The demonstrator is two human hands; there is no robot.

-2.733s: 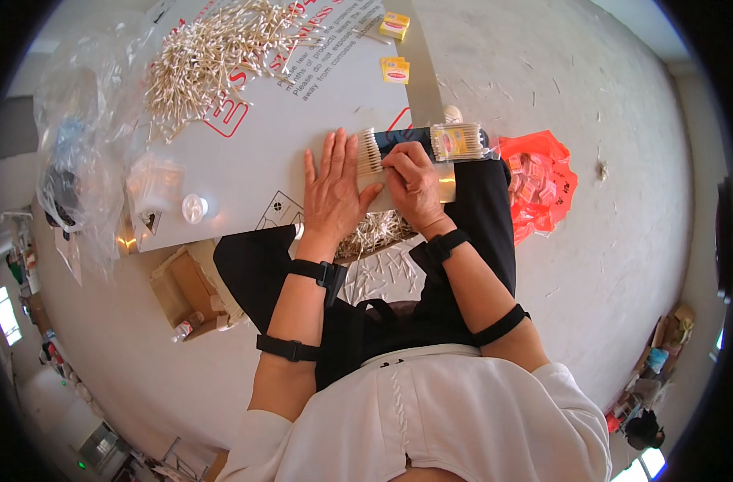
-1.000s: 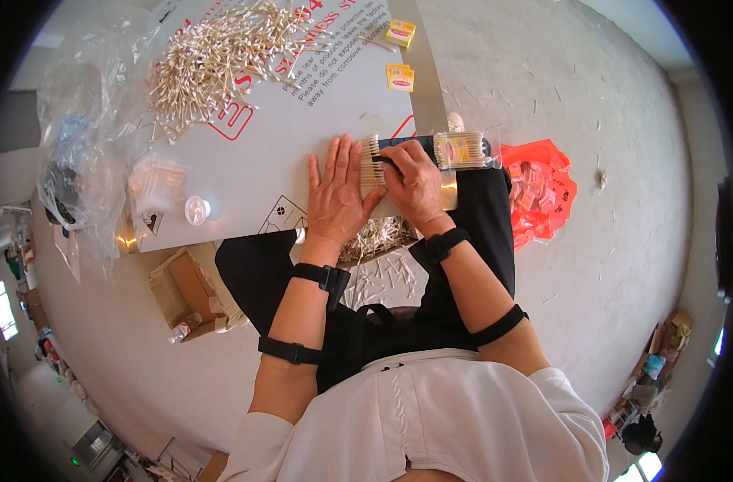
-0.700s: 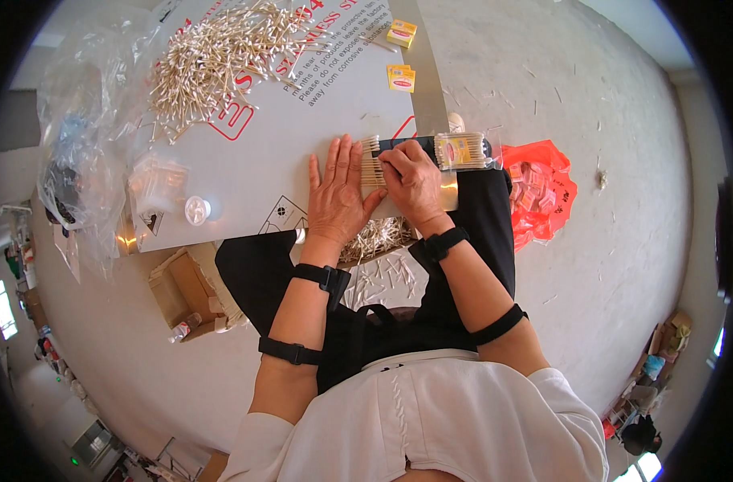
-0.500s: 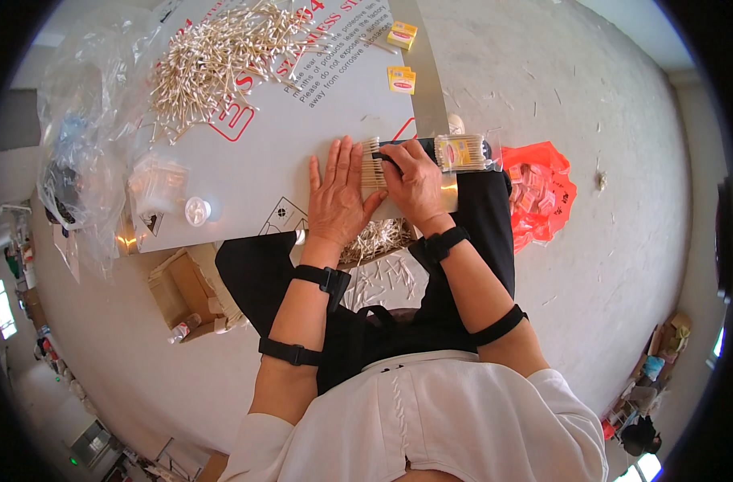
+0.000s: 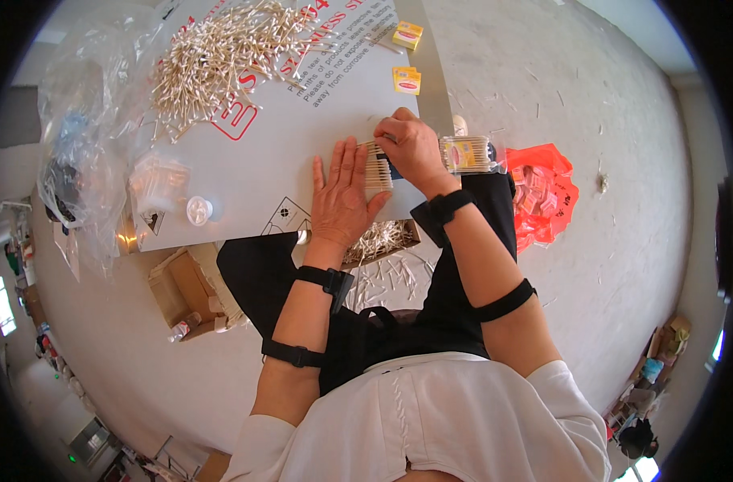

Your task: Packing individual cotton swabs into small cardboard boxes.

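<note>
I count two hands: left hand [image 5: 340, 201], right hand [image 5: 411, 149]. Two small yellow boxes [image 5: 407, 34] [image 5: 407, 79]. One orange bag [image 5: 545, 193]. One white cap [image 5: 199, 210]. Swabs uncountable.

A small bundle of cotton swabs [image 5: 377, 165], pale sticks with white tips, lies flat on the grey desk [image 5: 262, 173] in a neat side-by-side row. The left hand [image 5: 342, 201] presses flat against its near side while the right hand [image 5: 411, 149] covers its far end, fingers curled over the sticks.
</note>
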